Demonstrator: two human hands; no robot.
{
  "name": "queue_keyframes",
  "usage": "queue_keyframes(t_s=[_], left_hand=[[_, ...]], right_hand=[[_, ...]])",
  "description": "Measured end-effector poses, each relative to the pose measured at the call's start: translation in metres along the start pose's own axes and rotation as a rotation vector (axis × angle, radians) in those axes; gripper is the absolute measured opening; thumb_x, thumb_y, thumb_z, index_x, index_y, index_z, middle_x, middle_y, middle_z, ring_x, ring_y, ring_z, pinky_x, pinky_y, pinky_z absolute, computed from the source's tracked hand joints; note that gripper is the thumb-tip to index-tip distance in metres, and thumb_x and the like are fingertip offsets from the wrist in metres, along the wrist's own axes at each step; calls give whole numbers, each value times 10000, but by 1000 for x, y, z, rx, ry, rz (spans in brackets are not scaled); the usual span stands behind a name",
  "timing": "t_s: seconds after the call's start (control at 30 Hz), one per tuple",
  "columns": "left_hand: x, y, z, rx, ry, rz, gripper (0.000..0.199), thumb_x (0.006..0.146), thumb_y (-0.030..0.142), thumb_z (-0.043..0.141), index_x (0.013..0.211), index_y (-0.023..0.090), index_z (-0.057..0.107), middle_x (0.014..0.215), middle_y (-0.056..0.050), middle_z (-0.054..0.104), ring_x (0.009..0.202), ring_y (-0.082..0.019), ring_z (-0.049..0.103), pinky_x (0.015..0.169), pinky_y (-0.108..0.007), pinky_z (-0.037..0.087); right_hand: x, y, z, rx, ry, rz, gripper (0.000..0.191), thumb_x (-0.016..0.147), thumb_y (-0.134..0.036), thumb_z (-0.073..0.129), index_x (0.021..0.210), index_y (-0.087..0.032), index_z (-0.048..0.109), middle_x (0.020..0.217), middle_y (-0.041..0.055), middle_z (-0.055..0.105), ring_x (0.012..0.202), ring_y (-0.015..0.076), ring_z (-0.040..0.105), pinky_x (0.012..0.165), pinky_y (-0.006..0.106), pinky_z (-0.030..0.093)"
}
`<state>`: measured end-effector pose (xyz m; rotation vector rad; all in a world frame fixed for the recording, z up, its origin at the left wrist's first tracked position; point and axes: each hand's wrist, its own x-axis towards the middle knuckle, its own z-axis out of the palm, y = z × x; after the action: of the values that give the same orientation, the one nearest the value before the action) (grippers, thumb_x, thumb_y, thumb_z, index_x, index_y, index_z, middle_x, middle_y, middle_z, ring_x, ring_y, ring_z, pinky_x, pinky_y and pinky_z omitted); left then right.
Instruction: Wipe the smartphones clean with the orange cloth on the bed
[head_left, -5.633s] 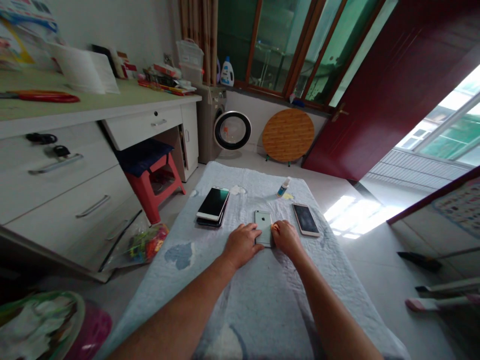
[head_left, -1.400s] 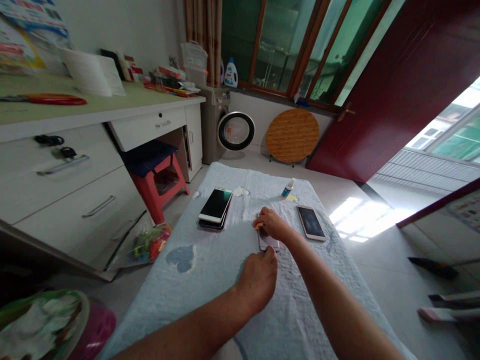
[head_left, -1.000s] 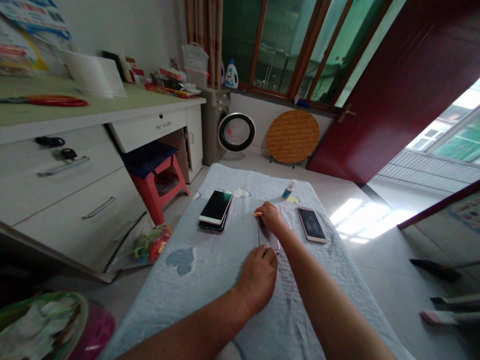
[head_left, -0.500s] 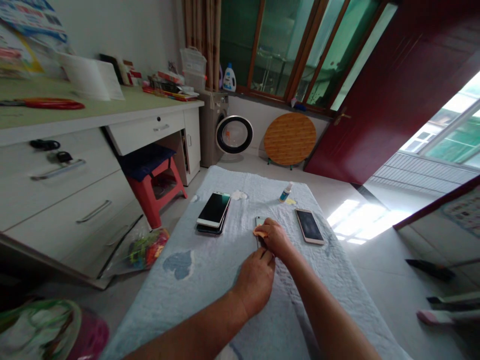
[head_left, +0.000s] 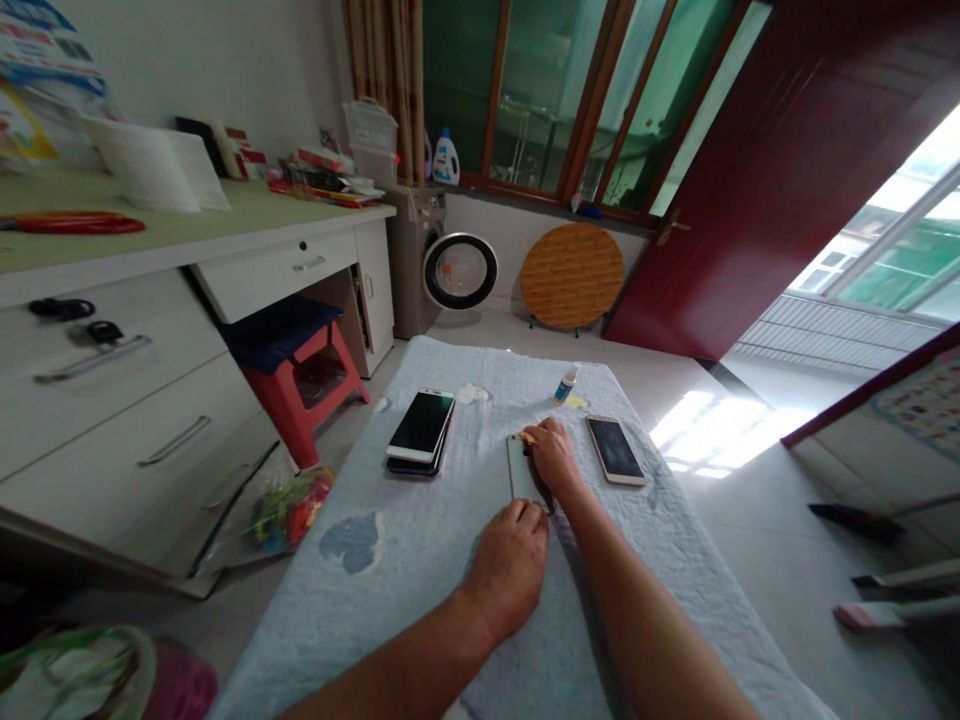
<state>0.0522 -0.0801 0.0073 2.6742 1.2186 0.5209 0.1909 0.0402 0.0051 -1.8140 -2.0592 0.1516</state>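
Note:
A light-coloured phone (head_left: 519, 472) lies on the blue cloth covering the table (head_left: 450, 520). My left hand (head_left: 514, 550) is closed on its near end. Pinched in my right hand (head_left: 553, 455) is an orange cloth (head_left: 529, 437), which touches the phone's far right part. To the left, a white phone with a dark screen (head_left: 424, 424) rests on top of a black phone (head_left: 414, 467). A gold-rimmed phone (head_left: 616, 450) lies to the right of my right hand. Beyond the hands stands a small spray bottle (head_left: 566, 385).
On the left are a desk (head_left: 277, 235) with drawers, a red stool (head_left: 304, 400) and a bag of colourful things (head_left: 281, 510). A washing machine (head_left: 411, 250) with its door open and a round wooden board (head_left: 572, 275) stand beyond the table.
My right hand has moved with the orange cloth towards the phone's far right edge, uncovering more of the phone's surface. The camera view has shifted slightly.

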Motion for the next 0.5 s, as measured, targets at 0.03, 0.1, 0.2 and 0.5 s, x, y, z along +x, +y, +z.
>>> queue_keyframes(t_s=[0.03,0.1,0.2,0.5], left_hand=[[0,0,-1,-4,-4,1,261,874,70,466,1066,128,632,1083,-92,614,1028,-235,526,909,-356,477],[1,-1,-3,-17,-13,3,256,873,77,474,1072,128,626,1070,-94,615,1022,-235,525,915,-355,470],[2,-3,-8,-58,-32,3,253,878,91,474,1080,136,619,1049,-85,618,1004,-227,524,928,-349,460],[7,-6,-21,-171,-87,-58,262,869,102,471,1069,173,625,1099,-61,632,1049,-219,522,948,-330,450]], right_hand=[[-3,3,-1,2,5,11,256,923,-178,476,940,-207,730,930,65,563,896,171,490,818,247,341],[-8,5,-2,0,5,13,259,915,-162,474,951,-206,726,939,65,554,899,173,480,821,249,339],[-16,2,-5,-19,-26,-49,283,889,-110,479,984,-216,724,968,68,554,910,176,467,828,252,335],[-59,1,-27,101,-215,-199,252,895,-169,522,969,-249,750,937,44,561,887,168,482,799,264,351]])
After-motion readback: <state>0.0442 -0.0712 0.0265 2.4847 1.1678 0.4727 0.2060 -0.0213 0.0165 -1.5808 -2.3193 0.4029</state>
